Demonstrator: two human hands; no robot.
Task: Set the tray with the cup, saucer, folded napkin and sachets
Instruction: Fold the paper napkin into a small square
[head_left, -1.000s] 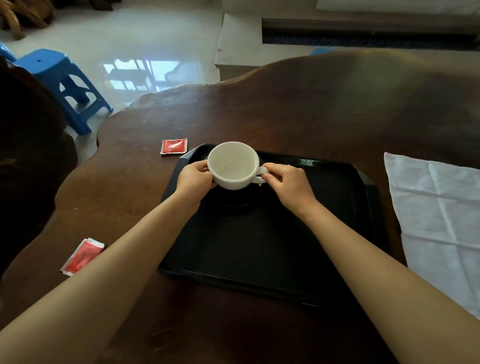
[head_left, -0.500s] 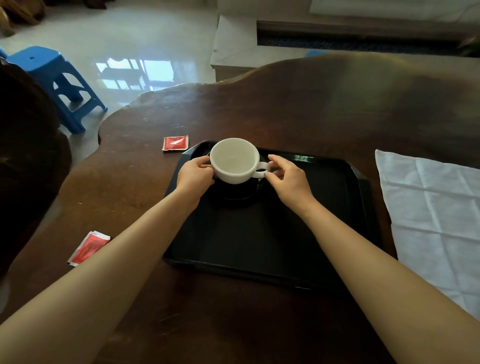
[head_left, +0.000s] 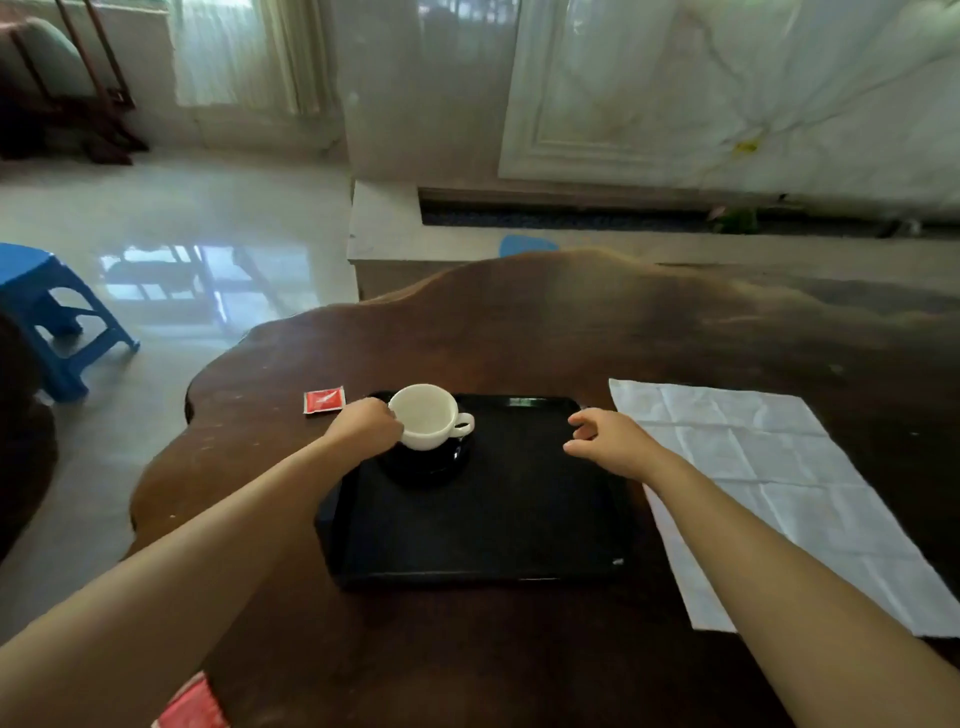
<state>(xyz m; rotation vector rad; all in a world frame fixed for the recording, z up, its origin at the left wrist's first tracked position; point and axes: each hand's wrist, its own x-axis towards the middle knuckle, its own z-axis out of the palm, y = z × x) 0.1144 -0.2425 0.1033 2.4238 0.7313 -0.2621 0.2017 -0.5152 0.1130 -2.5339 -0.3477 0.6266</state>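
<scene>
A black tray (head_left: 483, 540) lies on the dark wooden table (head_left: 571, 332), its long axis running left to right, its near edge roughly parallel to the table's near edge. In the tray's far-left corner sits a black saucer (head_left: 431, 465), and on it a white cup (head_left: 425, 415) — upright, mouth open to the ceiling, its handle pointing right along the tray's long axis.

The left hand (head_left: 366, 426) is at the cup's left side, fingers curled in against the wall of the cup and touching it; whether they actually grip it or only rest there cannot be told. The right hand (head_left: 610, 439) hangs above the tray's right edge, well apart from the cup, fingers loosely spread and slightly curled, holding nothing.

Just beyond the tray's right edge a white napkin (head_left: 769, 483) lies flat and unfolded on the table, crease lines showing, its long axis running from the far side toward the near-right corner of the table. It nearly touches the tray's right rim.

One red sachet (head_left: 324, 400) lies flat on the table just left of the tray's far-left corner, near the left hand. A second red sachet (head_left: 192, 706) lies at the table's near-left edge — partly cut off by the frame.

On the pale floor to the left stands a blue stool (head_left: 47, 317).
</scene>
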